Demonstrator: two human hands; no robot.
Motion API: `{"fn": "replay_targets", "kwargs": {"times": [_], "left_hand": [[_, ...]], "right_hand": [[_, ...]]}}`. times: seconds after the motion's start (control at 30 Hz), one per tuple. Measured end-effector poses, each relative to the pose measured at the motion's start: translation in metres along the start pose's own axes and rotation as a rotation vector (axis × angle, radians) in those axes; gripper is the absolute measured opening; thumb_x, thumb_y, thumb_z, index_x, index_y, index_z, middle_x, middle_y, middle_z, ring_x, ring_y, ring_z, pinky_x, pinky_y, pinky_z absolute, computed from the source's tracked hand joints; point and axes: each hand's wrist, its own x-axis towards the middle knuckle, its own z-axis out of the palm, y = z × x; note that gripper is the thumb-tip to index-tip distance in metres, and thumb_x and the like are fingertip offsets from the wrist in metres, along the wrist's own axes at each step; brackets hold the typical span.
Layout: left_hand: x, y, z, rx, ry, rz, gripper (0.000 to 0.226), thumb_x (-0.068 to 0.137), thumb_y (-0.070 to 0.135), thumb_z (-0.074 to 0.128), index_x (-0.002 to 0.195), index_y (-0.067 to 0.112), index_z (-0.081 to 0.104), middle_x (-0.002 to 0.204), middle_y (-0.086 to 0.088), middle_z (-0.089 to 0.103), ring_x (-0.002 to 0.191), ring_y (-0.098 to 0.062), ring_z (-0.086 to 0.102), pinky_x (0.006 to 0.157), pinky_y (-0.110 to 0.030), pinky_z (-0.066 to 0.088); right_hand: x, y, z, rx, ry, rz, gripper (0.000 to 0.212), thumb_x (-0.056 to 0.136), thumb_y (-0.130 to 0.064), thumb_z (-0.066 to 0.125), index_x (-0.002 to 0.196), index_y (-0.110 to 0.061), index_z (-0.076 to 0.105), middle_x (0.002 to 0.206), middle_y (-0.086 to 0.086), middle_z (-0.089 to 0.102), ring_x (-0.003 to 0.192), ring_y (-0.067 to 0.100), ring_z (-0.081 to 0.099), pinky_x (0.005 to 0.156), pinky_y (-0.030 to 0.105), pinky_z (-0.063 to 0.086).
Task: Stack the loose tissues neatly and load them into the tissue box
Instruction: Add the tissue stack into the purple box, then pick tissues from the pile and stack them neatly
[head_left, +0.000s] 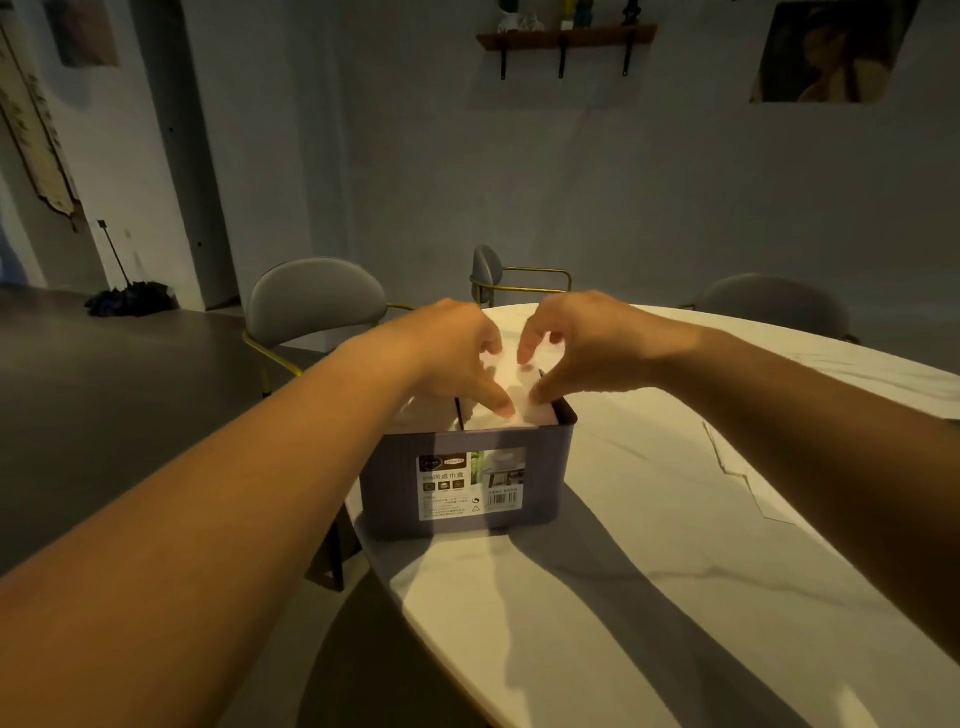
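Note:
A dark purple tissue box (395, 483) with a white label on its front stands at the near left edge of the table. A stack of white tissues (535, 415) sits in its open top and rises above the rim. My left hand (452, 353) comes from the left, with the thumb tip down on the stack and curled fingers at its far side. My right hand (587, 348) mirrors it from the right and pinches the stack between thumb and fingers. The hands hide most of the tissues.
The white marble-look table (649, 545) stretches right and toward me. Grey chairs with gold frames (317, 301) stand behind the box, at the table's far side. A folded dark umbrella (130, 299) lies on the floor at the far left.

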Motion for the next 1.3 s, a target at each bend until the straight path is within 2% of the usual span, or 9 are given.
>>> {"fn": "replay_targets", "kwargs": {"times": [0.23, 0.43, 0.67, 0.77, 0.83, 0.9, 1.0, 1.2, 1.3], "left_hand": [[0.007, -0.004, 0.007, 0.046, -0.104, 0.001, 0.057, 0.077, 0.041, 0.074, 0.126, 0.016, 0.059, 0.121, -0.001, 0.061, 0.097, -0.017, 0.055, 0.082, -0.028, 0.048], [0.017, -0.011, 0.017, 0.023, -0.193, 0.005, 0.042, 0.082, 0.035, 0.071, 0.119, 0.017, 0.063, 0.117, -0.001, 0.064, 0.098, -0.018, 0.057, 0.083, -0.027, 0.047], [0.02, -0.012, 0.025, 0.066, -0.253, 0.01, 0.034, 0.088, 0.031, 0.065, 0.119, 0.017, 0.062, 0.108, -0.002, 0.061, 0.091, -0.018, 0.052, 0.082, -0.029, 0.042], [0.018, -0.006, 0.015, 0.051, -0.301, -0.031, 0.046, 0.086, 0.034, 0.067, 0.127, 0.017, 0.058, 0.114, -0.001, 0.06, 0.099, -0.02, 0.053, 0.091, -0.033, 0.046], [0.018, 0.002, 0.005, 0.05, -0.319, -0.054, 0.054, 0.084, 0.035, 0.069, 0.133, 0.018, 0.053, 0.12, 0.001, 0.058, 0.104, -0.02, 0.052, 0.096, -0.036, 0.045], [0.02, 0.011, -0.002, 0.052, -0.278, -0.072, 0.053, 0.087, 0.03, 0.067, 0.136, 0.018, 0.05, 0.128, 0.001, 0.055, 0.111, -0.022, 0.052, 0.099, -0.035, 0.044], [0.024, 0.035, -0.008, 0.073, -0.178, -0.052, 0.037, 0.096, 0.016, 0.05, 0.134, 0.016, 0.051, 0.132, -0.003, 0.054, 0.111, -0.023, 0.052, 0.093, -0.033, 0.045], [0.045, 0.104, 0.002, 0.061, 0.043, 0.03, 0.03, 0.095, 0.021, 0.045, 0.12, 0.015, 0.06, 0.119, -0.007, 0.059, 0.105, -0.028, 0.056, 0.09, -0.039, 0.048], [0.061, 0.141, 0.031, 0.003, 0.115, 0.065, 0.029, 0.096, 0.024, 0.047, 0.122, 0.018, 0.057, 0.12, -0.003, 0.058, 0.102, -0.021, 0.055, 0.082, -0.032, 0.044]], "right_hand": [[0.014, -0.004, 0.009, -0.194, -0.209, -0.038, 0.06, 0.083, -0.035, 0.071, 0.137, -0.027, 0.047, 0.141, -0.003, 0.045, 0.123, 0.018, 0.043, 0.094, 0.025, 0.038], [0.021, -0.007, 0.01, -0.24, -0.34, -0.084, 0.049, 0.089, -0.029, 0.063, 0.136, -0.023, 0.051, 0.134, -0.002, 0.052, 0.103, 0.013, 0.044, 0.089, 0.023, 0.036], [0.031, -0.009, 0.019, -0.235, -0.389, -0.03, 0.046, 0.091, -0.025, 0.06, 0.135, -0.016, 0.051, 0.127, 0.008, 0.057, 0.111, 0.021, 0.052, 0.094, 0.028, 0.041], [0.029, -0.005, 0.018, -0.142, -0.385, -0.021, 0.042, 0.092, -0.024, 0.06, 0.133, -0.017, 0.054, 0.128, 0.005, 0.057, 0.107, 0.017, 0.05, 0.093, 0.026, 0.04], [0.022, 0.008, 0.016, 0.057, -0.274, -0.009, 0.032, 0.093, -0.024, 0.058, 0.125, -0.019, 0.061, 0.128, 0.001, 0.058, 0.104, 0.013, 0.049, 0.089, 0.024, 0.038], [0.012, 0.026, 0.015, 0.233, -0.073, 0.018, 0.024, 0.095, -0.021, 0.055, 0.117, -0.019, 0.066, 0.127, -0.001, 0.059, 0.103, 0.011, 0.05, 0.084, 0.021, 0.039], [-0.007, 0.06, 0.012, 0.205, 0.076, 0.08, 0.023, 0.097, -0.019, 0.05, 0.116, -0.017, 0.065, 0.127, 0.0, 0.059, 0.105, 0.012, 0.051, 0.084, 0.022, 0.043], [-0.059, 0.125, 0.011, 0.093, 0.001, 0.225, 0.023, 0.096, -0.018, 0.052, 0.116, -0.017, 0.065, 0.126, 0.001, 0.06, 0.11, 0.017, 0.054, 0.093, 0.026, 0.042], [-0.087, 0.153, 0.019, 0.077, -0.077, 0.309, 0.022, 0.095, -0.018, 0.055, 0.115, -0.019, 0.065, 0.127, -0.002, 0.059, 0.11, 0.015, 0.054, 0.094, 0.024, 0.04]]}}
